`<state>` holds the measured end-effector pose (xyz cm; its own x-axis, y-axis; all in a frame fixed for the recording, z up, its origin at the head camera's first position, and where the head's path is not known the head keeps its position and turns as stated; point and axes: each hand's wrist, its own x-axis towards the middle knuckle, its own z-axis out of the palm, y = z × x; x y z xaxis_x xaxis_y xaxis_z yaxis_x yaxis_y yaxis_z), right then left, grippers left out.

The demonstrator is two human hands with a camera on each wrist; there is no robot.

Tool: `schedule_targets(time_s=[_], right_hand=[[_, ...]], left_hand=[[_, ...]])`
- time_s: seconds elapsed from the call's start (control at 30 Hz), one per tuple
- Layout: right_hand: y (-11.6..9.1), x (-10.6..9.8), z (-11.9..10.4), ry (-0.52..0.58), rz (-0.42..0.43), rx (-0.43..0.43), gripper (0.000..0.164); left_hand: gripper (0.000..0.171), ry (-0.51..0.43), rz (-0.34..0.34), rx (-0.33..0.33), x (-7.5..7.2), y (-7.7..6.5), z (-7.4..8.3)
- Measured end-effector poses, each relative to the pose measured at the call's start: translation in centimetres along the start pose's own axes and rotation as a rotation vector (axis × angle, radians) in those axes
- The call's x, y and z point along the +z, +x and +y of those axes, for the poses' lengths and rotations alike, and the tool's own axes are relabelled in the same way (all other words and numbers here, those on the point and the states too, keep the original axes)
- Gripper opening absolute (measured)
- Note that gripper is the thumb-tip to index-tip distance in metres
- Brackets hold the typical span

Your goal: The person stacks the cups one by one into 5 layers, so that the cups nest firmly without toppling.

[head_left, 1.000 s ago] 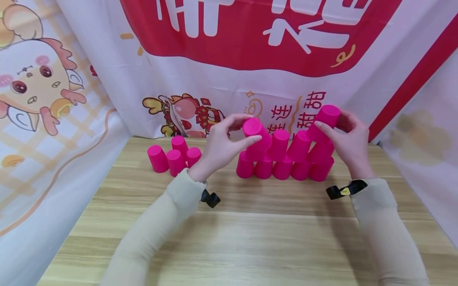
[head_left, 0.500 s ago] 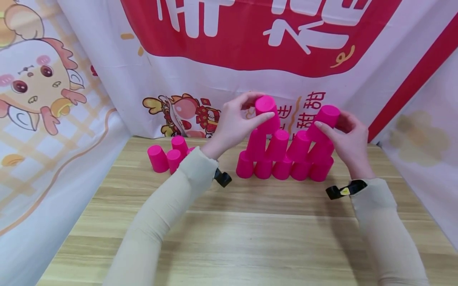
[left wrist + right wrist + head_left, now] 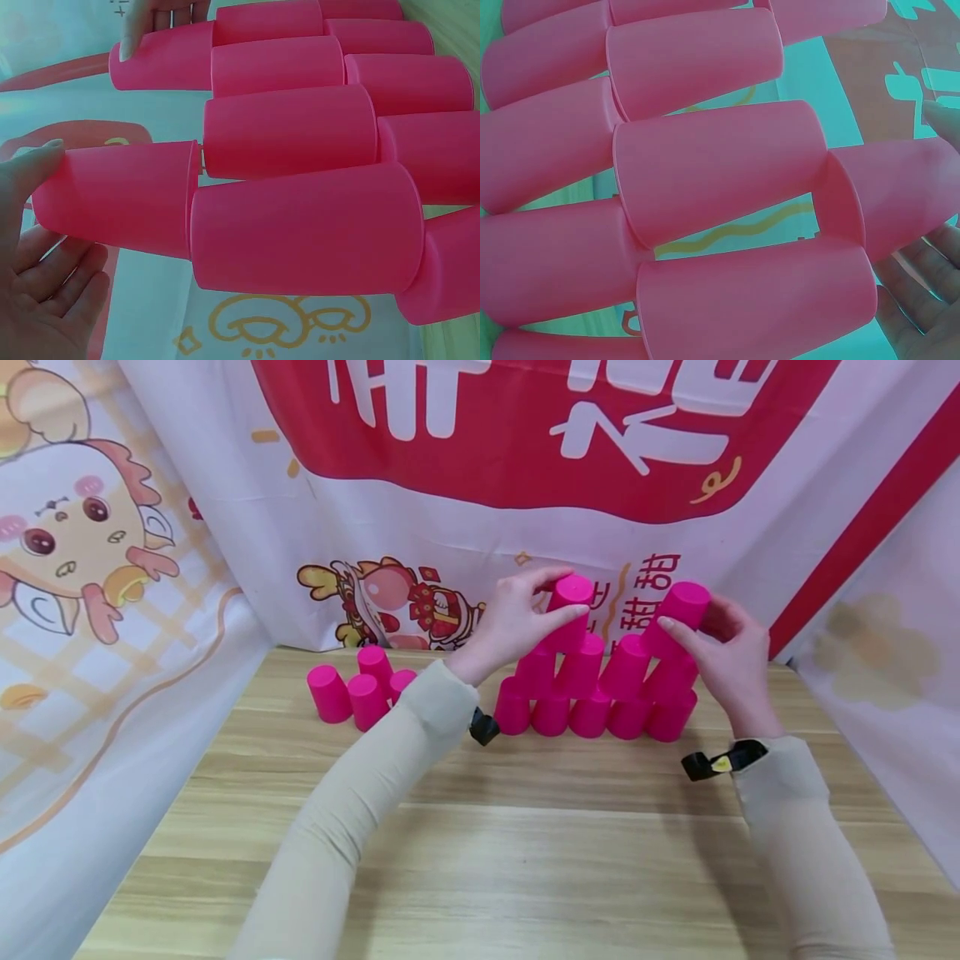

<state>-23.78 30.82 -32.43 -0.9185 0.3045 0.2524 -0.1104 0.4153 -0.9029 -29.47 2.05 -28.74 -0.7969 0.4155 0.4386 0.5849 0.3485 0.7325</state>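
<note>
Upside-down pink cups stand stacked in rows: a bottom row (image 3: 588, 717) on the table and a second row (image 3: 626, 668) on top of it. My left hand (image 3: 513, 617) holds a pink cup (image 3: 572, 610) between thumb and fingers at the left of the third level. In the left wrist view, that cup's rim (image 3: 191, 199) meets the bases of two second-row cups. My right hand (image 3: 738, 652) grips another pink cup (image 3: 686, 608) at the right end of the third level; in the right wrist view, this cup (image 3: 904, 195) leans slightly and rests on second-row cups.
Several more pink cups (image 3: 330, 693) stand upside down on the left part of the wooden table (image 3: 487, 860), one partly hidden by the left sleeve (image 3: 382, 768). A printed cloth (image 3: 450, 527) hangs close behind the stack.
My left hand has carried its cup up and to the right, then lowered it onto the second row. My right hand has stayed with its cup in nearly the same place.
</note>
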Motion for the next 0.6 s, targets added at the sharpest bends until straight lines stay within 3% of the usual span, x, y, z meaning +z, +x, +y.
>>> schedule_targets(time_s=[0.33,0.5,0.6], right_hand=[[-0.8,-0.2,-1.2,0.003,0.118,-0.023,0.084],[-2.5,-0.1,-3.1,0.024,0.164,-0.125,0.082],[-4.1,0.3,-5.0,0.059,0.157,-0.223,0.078]], left_hand=[[0.071,-0.047,-0.005,-0.073,0.3,-0.3,-0.8],[0.073,-0.095,0.053,-0.05,-0.5,-1.6,-1.4],[0.067,-0.044,0.093,-0.007,-1.3,-3.0,-2.1]])
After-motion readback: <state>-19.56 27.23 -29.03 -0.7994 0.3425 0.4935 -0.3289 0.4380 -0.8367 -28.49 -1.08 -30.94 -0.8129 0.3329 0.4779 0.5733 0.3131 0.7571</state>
